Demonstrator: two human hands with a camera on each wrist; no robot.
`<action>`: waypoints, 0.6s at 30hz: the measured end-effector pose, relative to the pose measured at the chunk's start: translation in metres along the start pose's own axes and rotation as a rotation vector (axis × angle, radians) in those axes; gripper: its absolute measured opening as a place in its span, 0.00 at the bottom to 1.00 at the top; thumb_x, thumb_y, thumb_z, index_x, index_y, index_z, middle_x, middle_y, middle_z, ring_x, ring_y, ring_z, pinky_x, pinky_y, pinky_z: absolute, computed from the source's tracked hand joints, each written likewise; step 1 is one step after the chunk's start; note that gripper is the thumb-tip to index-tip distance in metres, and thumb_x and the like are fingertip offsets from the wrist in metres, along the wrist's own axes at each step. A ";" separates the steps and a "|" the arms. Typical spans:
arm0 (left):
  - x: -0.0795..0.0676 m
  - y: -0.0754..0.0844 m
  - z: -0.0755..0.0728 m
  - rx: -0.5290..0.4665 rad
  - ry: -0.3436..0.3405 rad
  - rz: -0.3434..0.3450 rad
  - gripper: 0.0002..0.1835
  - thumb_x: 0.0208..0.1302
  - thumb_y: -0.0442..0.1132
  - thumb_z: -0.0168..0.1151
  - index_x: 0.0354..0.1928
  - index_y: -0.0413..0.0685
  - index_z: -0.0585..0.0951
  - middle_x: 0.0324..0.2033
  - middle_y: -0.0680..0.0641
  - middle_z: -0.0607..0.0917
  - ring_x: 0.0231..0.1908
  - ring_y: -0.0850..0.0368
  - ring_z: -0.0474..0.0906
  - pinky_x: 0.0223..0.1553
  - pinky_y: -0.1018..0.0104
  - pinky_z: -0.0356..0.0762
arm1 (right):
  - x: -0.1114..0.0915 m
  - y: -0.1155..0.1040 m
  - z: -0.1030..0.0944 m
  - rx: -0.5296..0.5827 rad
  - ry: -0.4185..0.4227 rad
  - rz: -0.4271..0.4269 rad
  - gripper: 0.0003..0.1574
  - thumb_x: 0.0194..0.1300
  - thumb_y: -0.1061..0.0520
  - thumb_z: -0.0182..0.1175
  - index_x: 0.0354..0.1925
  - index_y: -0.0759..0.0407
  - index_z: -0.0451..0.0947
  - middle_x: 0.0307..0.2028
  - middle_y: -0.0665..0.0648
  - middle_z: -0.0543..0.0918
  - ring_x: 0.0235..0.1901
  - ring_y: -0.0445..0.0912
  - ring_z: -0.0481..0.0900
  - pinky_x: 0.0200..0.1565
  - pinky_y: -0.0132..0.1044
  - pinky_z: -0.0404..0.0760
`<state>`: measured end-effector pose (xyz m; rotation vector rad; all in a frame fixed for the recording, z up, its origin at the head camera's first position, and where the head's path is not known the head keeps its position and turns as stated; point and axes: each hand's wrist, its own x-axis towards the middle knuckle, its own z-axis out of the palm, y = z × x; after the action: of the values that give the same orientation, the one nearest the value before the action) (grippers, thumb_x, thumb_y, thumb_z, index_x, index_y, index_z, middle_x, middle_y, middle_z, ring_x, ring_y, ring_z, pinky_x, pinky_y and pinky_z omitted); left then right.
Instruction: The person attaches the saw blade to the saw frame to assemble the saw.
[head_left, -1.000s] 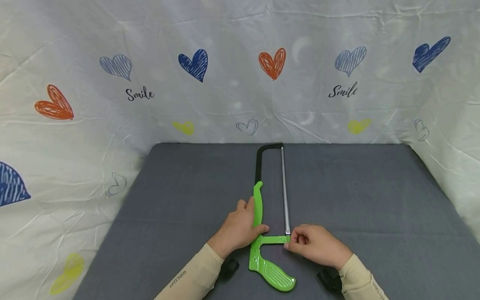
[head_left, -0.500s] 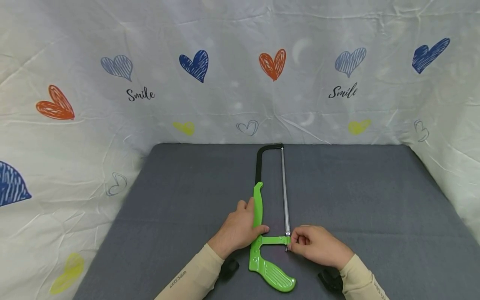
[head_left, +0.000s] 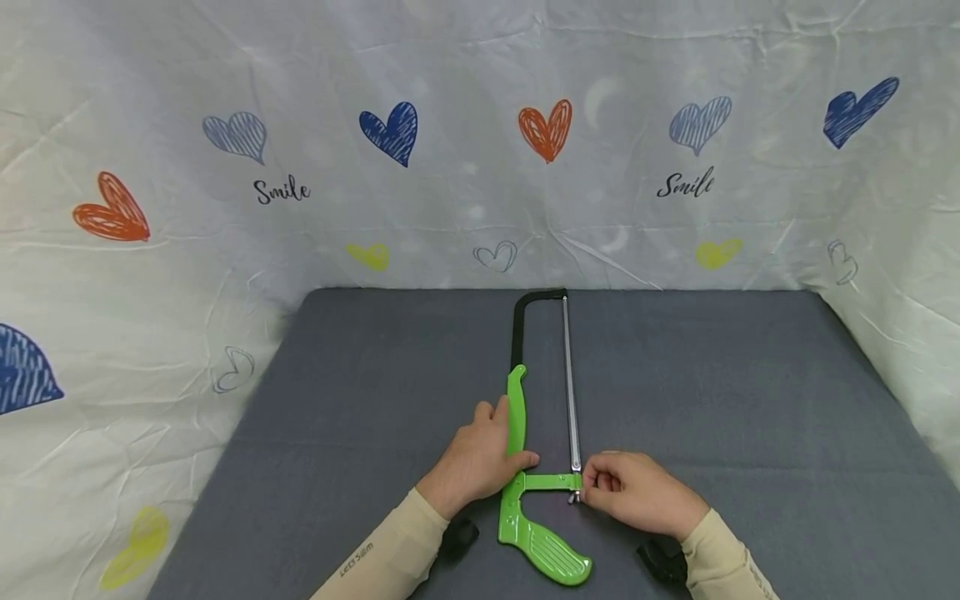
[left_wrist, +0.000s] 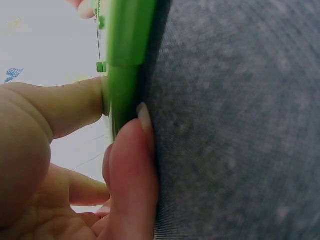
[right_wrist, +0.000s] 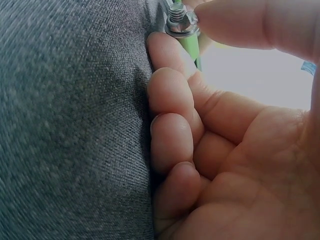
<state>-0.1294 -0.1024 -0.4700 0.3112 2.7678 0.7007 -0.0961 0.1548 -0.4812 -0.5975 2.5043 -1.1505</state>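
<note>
Your left hand [head_left: 474, 454] grips the green-and-black metal hacksaw [head_left: 516, 421], pointing at the grey cloth-topped desk's far edge [head_left: 675, 297], presumably steadying it while your right hand [head_left: 636, 492] seemingly pinches its silver wing nut [right_wrist: 183, 24].

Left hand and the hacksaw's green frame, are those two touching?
Touching. The left wrist view shows it: the left hand has its thumb against the green frame, with no gap between them.
</note>
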 end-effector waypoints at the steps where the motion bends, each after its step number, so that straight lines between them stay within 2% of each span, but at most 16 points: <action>1: 0.000 0.000 0.000 0.000 -0.002 -0.001 0.56 0.70 0.56 0.75 0.85 0.33 0.56 0.64 0.29 0.73 0.28 0.49 0.76 0.32 0.58 0.78 | 0.000 0.000 0.000 -0.002 -0.001 0.003 0.08 0.69 0.55 0.67 0.31 0.44 0.82 0.23 0.40 0.73 0.22 0.32 0.68 0.28 0.29 0.67; 18: -0.001 0.002 0.000 0.002 0.004 0.000 0.56 0.69 0.55 0.76 0.84 0.33 0.56 0.63 0.29 0.73 0.28 0.50 0.76 0.33 0.58 0.79 | -0.001 0.001 0.000 0.003 0.006 -0.022 0.08 0.67 0.58 0.68 0.32 0.45 0.82 0.23 0.40 0.72 0.22 0.32 0.68 0.28 0.29 0.67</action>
<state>-0.1287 -0.1010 -0.4687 0.3105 2.7721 0.6989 -0.0958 0.1560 -0.4818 -0.6232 2.5064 -1.1657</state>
